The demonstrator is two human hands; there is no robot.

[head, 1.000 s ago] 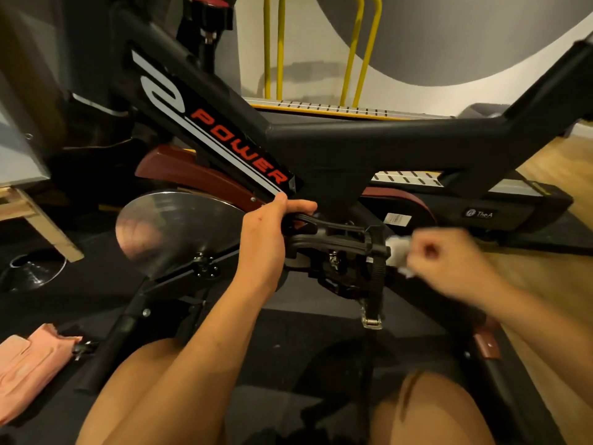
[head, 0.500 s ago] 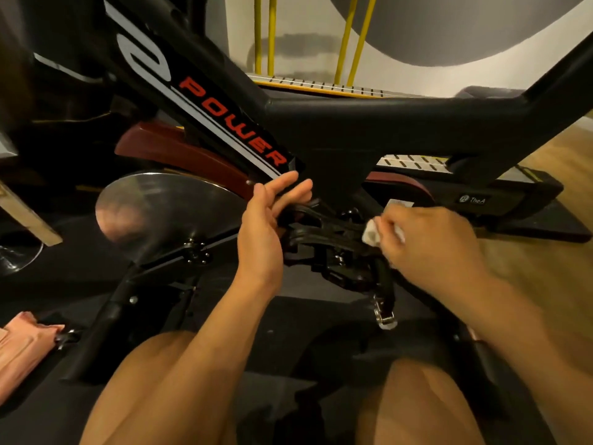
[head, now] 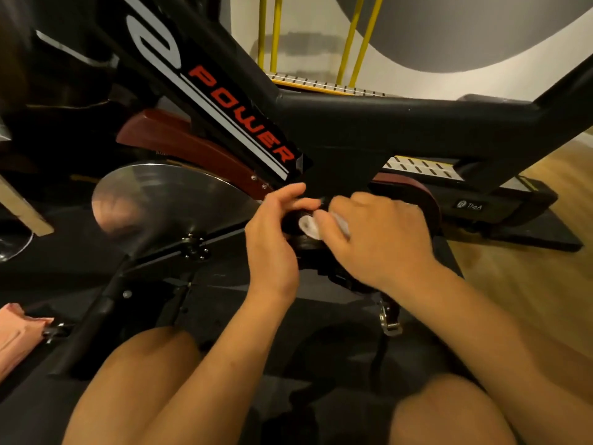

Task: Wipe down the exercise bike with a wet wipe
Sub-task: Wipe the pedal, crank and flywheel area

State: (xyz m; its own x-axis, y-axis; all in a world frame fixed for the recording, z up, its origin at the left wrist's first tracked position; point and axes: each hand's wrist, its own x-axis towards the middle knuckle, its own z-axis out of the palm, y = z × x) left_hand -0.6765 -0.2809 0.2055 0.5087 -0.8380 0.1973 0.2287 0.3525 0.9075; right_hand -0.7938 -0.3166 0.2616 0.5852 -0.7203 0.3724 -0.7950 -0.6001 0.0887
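Contact on the black plastic pedal [head: 308,247] of the black exercise bike with red POWER lettering [head: 369,130]: our right hand [head: 382,236] pinches the crumpled white wet wipe [head: 309,226] against it, our left hand [head: 272,239] rests loosely straight fingers on its front.

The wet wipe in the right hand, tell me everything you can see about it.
The wet wipe is white, soft-looking and bunched into a small wad, mostly hidden under the fingers of the right hand, which pinches it and presses it against the black pedal beneath the bike frame. The left hand touches the pedal right beside it.
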